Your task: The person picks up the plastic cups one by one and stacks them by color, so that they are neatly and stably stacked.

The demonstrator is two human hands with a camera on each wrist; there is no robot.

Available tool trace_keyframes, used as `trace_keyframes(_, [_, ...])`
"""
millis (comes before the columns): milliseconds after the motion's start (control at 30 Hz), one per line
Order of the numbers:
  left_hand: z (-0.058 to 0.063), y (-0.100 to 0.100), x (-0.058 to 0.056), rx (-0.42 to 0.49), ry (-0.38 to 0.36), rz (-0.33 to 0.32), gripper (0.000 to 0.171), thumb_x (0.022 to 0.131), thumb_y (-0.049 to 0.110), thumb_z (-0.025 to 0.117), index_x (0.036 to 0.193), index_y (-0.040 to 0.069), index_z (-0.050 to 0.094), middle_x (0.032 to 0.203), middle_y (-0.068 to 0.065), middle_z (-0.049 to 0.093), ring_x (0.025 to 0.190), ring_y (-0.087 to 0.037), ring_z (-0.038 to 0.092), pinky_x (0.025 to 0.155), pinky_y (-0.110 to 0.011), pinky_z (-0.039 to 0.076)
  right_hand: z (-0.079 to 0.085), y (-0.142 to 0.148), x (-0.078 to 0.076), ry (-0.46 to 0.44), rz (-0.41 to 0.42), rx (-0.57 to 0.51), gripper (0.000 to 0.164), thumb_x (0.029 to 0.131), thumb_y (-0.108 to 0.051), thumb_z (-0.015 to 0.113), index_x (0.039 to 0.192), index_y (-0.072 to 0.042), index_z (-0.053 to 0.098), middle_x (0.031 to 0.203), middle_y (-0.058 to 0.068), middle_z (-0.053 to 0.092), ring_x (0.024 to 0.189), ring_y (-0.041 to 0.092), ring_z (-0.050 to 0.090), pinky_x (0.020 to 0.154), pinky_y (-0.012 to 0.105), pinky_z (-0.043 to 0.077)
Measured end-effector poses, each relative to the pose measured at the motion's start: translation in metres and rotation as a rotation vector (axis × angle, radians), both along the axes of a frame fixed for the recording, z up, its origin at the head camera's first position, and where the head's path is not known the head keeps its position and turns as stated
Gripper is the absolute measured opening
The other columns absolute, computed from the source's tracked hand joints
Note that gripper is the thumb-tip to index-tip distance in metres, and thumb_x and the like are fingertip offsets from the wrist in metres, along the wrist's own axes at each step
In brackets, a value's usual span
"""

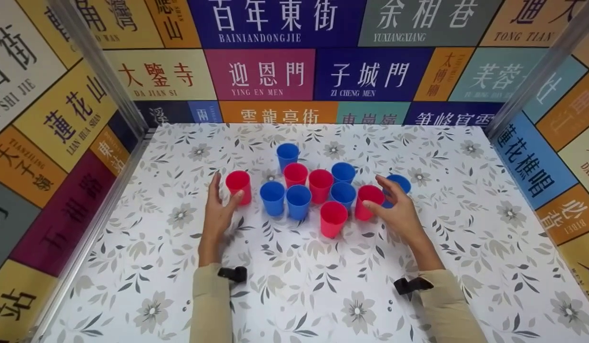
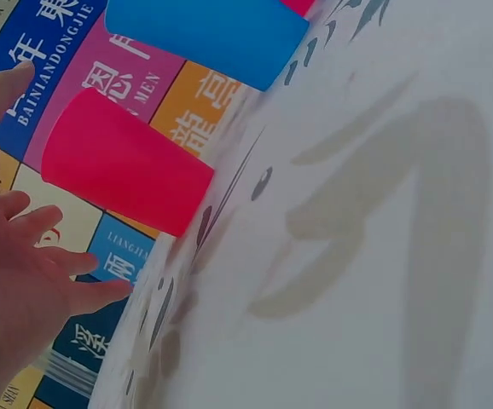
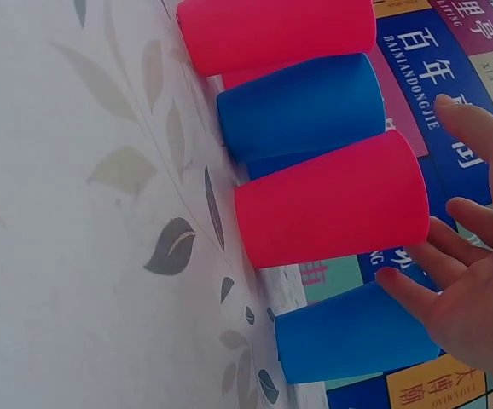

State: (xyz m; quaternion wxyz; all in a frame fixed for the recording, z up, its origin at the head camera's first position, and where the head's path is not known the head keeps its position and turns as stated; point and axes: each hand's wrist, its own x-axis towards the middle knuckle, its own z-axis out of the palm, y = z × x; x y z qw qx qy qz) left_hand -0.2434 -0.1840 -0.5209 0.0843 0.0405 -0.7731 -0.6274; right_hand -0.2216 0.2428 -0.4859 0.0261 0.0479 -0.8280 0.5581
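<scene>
Several red and blue plastic cups stand upright, mouths up, in a loose group on the table. On the group's left side, my left hand (image 1: 219, 214) is spread beside a red cup (image 1: 238, 188), thumb and fingers apart. The left wrist view shows a gap between that hand (image 2: 25, 281) and the red cup (image 2: 127, 166). At the other side my right hand (image 1: 401, 212) is close to a red cup (image 1: 370, 202), its fingers loosely extended. Behind it, a blue cup (image 1: 399, 183) is partly hidden by this hand. Neither hand grips a cup.
Between the hands are more cups, among them a front red cup (image 1: 333, 219), a blue cup (image 1: 299, 202) and a rear blue cup (image 1: 288, 156). They stand on a flower-patterned table (image 1: 256, 295). Panels with street names (image 1: 261, 74) wall the back and sides.
</scene>
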Motion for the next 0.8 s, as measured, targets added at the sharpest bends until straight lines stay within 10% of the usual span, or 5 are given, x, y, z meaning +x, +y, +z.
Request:
trace_keyframes(433, [-0.007,0.013,-0.006,0.17,-0.08,0.035,0.097,0.088,0.03,0.077,0.162,0.021,0.014,0.169,-0.002,0.015,0.157,-0.029,0.014,0.127,-0.039,0.021,-0.009,-0.009,0.002,-0.064,-0.037,0.086,0.082,0.084,-0.037,0.08,0.153,-0.017,0.041,0.156,0.011,0.042,0.145,0.032,0.039,0.117,0.05,0.04])
trace_keyframes(800, [-0.002,0.02,-0.011,0.126,-0.116,0.102,0.091,0.089,0.026,0.076,0.16,0.02,0.02,0.168,-0.006,0.019,0.156,-0.031,0.015,0.125,-0.043,0.028,-0.013,-0.013,-0.002,-0.169,-0.093,0.107,0.087,0.083,-0.035,0.082,0.15,-0.011,0.033,0.147,0.018,0.05,0.132,0.033,0.05,0.109,0.048,0.046])
